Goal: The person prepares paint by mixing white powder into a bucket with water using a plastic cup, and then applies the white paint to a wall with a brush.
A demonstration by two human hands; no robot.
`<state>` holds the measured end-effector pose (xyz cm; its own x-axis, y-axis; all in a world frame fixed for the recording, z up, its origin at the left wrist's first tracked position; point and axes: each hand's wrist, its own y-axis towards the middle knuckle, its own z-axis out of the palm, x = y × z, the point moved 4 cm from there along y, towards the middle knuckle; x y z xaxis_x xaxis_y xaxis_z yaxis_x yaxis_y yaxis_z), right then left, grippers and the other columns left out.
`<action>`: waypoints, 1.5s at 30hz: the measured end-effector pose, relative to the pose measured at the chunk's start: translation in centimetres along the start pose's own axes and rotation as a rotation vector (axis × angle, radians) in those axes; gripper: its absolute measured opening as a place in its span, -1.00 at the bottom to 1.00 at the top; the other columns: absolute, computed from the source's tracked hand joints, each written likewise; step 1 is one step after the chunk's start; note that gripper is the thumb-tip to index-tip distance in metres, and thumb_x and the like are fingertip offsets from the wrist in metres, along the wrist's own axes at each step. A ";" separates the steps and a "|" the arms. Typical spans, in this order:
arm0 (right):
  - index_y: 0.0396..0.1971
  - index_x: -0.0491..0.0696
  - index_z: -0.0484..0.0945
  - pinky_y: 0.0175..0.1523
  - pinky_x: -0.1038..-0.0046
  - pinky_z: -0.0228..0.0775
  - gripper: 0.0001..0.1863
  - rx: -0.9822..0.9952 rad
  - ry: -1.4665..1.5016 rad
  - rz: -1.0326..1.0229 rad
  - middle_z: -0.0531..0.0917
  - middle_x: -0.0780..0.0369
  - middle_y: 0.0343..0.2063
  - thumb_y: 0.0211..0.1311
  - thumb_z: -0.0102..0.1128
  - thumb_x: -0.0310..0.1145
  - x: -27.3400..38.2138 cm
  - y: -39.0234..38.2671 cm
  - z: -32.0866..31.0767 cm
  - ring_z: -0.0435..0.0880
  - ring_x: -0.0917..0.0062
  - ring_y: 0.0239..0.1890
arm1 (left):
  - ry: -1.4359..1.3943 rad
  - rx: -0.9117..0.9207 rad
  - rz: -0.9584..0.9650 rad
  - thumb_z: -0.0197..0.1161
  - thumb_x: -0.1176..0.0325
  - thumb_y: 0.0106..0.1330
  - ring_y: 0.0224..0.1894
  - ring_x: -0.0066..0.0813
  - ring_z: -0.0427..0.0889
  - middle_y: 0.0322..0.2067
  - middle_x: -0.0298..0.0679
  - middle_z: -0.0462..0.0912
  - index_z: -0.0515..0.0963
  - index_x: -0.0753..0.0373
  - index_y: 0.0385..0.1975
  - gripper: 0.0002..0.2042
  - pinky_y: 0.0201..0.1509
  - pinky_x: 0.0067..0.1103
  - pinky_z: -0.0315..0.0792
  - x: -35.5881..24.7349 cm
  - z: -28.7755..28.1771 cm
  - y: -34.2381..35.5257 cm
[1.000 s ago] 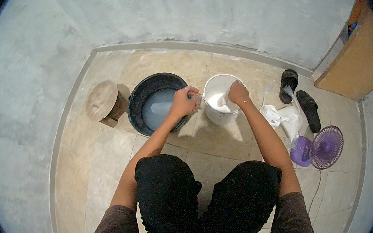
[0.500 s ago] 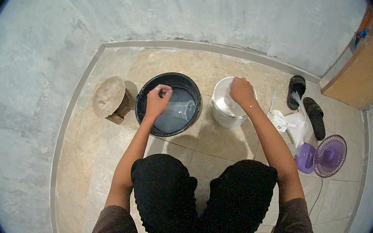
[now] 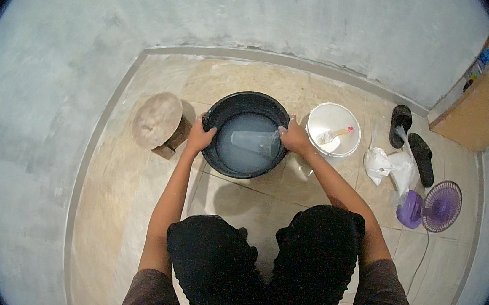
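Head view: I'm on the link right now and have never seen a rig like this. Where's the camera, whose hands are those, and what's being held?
There's no machine here: these are a person's bare hands, seen from above by a wide fisheye camera on their own head, so straight edges bend. The left hand and right hand grip opposite sides of a black basin. Inside, a clear cup lies in cloudy liquid. On the tiled floor, a white bucket to the right holds white material and a red-tipped tool. Farther right are white bags, black slippers and a purple fan.
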<state>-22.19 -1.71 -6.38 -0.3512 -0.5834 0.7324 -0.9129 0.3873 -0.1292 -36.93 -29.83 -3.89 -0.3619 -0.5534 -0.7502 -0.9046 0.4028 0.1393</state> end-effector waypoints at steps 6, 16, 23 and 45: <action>0.20 -0.26 0.27 0.09 0.13 0.42 -0.38 -0.196 0.039 -0.031 0.61 -0.21 -0.19 0.11 0.08 -0.36 -1.2 0.1 0.6 0.60 -0.05 -0.08 | -0.701 0.117 -0.146 -0.03 0.77 -0.11 0.07 -0.31 0.53 0.02 -0.12 0.56 0.34 0.38 0.19 -0.32 0.14 -0.51 0.40 3.2 1.5 1.0; -0.02 -0.27 0.52 -0.03 0.28 0.49 -0.57 -0.257 0.416 -0.139 0.68 -0.03 -0.30 0.05 0.04 -0.49 1.7 -2.0 -6.2 0.68 0.15 -0.23 | -0.993 0.233 -0.219 -0.11 0.78 -0.17 -0.12 -0.33 0.60 -0.11 -0.13 0.60 0.38 0.40 0.13 -0.32 -0.12 -0.54 0.54 -4.5 -1.6 1.5; -0.07 -0.27 0.55 -0.71 0.50 0.28 -0.62 -0.285 0.681 -0.084 0.62 0.22 -0.54 0.06 0.01 -0.54 7.8 -9.1 -17.3 0.51 0.59 -0.71 | -0.942 0.358 -0.048 -0.09 0.76 -0.11 -0.33 -0.43 0.53 -0.26 -0.20 0.56 0.39 0.40 0.12 -0.38 -0.30 -0.57 0.50 -18.0 -5.5 3.7; 0.03 -0.30 0.49 -0.23 0.45 0.47 -0.60 -1.081 0.475 0.337 0.69 0.15 -0.27 0.15 0.03 -0.57 13.2 -23.6 -22.5 0.63 0.51 -0.36 | -1.108 1.329 -0.069 -0.13 0.79 -0.07 -0.36 -0.44 0.57 -0.22 -0.18 0.60 0.35 0.34 0.17 -0.35 -0.34 -0.55 0.53 -30.4 8.8 9.9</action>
<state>-0.58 -2.46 21.38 -0.2192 -0.1092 0.9695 -0.0691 0.9930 0.0962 -32.89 -2.58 14.61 0.4958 -0.1004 -0.8626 0.0847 0.9941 -0.0670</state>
